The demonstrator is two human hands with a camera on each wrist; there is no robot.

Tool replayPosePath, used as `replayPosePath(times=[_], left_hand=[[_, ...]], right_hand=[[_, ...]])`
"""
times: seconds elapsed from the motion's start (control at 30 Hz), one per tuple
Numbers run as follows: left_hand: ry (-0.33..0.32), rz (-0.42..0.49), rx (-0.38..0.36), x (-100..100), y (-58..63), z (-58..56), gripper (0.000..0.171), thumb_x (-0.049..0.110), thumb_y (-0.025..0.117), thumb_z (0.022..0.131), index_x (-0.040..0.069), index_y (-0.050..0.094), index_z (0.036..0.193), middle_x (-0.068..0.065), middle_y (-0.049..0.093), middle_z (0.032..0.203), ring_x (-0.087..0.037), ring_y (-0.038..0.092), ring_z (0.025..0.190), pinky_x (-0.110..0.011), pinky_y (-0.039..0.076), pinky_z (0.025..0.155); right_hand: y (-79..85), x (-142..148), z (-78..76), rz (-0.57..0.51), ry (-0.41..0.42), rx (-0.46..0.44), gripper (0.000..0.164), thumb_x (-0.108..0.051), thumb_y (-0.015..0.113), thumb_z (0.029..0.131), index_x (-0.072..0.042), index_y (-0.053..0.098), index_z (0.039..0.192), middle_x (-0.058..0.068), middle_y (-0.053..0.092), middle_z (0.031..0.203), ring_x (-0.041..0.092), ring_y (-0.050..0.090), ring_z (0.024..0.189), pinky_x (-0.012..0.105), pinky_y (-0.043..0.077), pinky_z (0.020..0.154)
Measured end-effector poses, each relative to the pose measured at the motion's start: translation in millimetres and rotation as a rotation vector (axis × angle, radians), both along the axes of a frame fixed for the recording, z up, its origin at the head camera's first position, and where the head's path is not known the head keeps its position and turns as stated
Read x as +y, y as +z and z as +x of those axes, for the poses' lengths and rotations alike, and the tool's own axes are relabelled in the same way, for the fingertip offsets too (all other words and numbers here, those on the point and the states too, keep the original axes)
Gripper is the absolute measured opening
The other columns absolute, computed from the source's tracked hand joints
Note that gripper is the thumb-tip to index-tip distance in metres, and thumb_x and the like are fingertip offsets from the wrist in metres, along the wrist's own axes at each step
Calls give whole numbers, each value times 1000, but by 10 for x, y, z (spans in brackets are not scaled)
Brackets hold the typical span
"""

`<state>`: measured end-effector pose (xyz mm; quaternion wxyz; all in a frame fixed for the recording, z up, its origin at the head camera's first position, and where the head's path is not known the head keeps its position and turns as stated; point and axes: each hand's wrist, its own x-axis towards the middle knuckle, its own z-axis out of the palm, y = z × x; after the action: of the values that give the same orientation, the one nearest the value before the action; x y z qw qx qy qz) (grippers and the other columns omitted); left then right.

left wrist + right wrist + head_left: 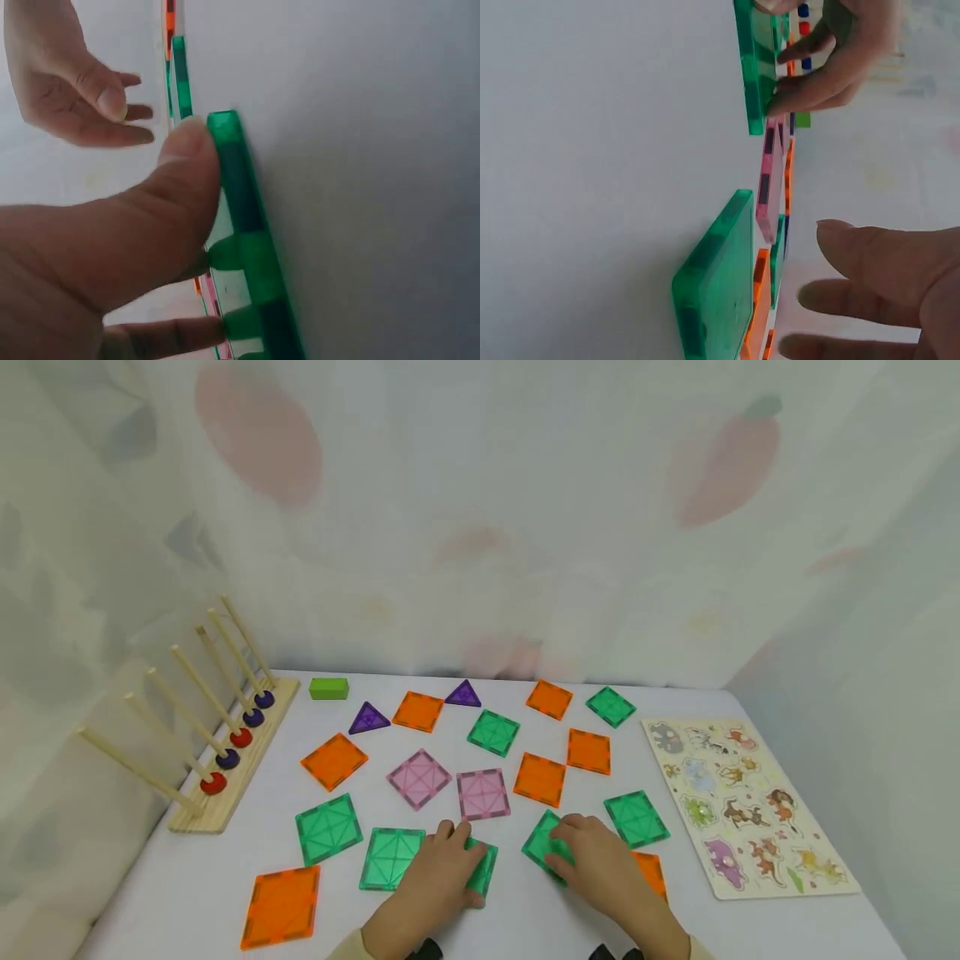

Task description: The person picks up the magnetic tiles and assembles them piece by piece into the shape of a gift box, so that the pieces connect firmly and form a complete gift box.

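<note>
My left hand grips a green square magnetic tile, thumb at its near edge and fingers reaching across its top. Part of that tile is hidden beneath the hand. Its thick edge shows close up in the left wrist view, with the thumb against it. My right hand hovers over another green square tile, fingers loosely extended. In the right wrist view, a gap shows between these fingers and the green tile. Directly left of my left hand lies a further green tile.
Orange tiles, pink tiles, purple triangles and more green tiles lie spread over the white table. A wooden peg rack with rings stands left, near a green block. An animal puzzle board lies right.
</note>
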<state>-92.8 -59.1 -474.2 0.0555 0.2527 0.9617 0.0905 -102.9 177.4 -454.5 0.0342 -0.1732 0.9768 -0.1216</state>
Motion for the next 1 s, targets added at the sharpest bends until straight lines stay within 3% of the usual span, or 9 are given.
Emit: replayPosePath(times=[0.2,0.3,0.5,1.0], left_hand=[[-4,-51,67,53,-46,63,64,58,77,65,17,66,113,-6,55,106,-24,46,93,-38,49,76],[-10,-52,51,66,-37,73,70,58,79,62,16,65,116,-6,54,106,-23,45,94,-37,47,76],[-26,-85,-15,61,39,81,79,51,85,61,15,61,128,-7,52,112,-23,43,96,-39,48,80],[-56,-97,-12,28,28,87,74,45,83,67,15,60,130,-6,52,117,-22,43,97,-37,49,80]], right_hand=[[-109,2,-29,72,-99,30,65,-49,77,74,-11,62,123,19,52,134,39,49,120,55,46,95],[-185,3,-46,118,-112,13,74,-55,77,71,-10,58,127,21,48,137,40,47,122,57,47,94],[-242,25,-68,131,-103,-48,75,-53,78,70,-11,58,128,15,56,130,38,51,116,57,48,91],[-157,132,-89,70,42,-176,67,-35,83,72,-17,58,132,8,55,137,35,50,121,56,46,95]])
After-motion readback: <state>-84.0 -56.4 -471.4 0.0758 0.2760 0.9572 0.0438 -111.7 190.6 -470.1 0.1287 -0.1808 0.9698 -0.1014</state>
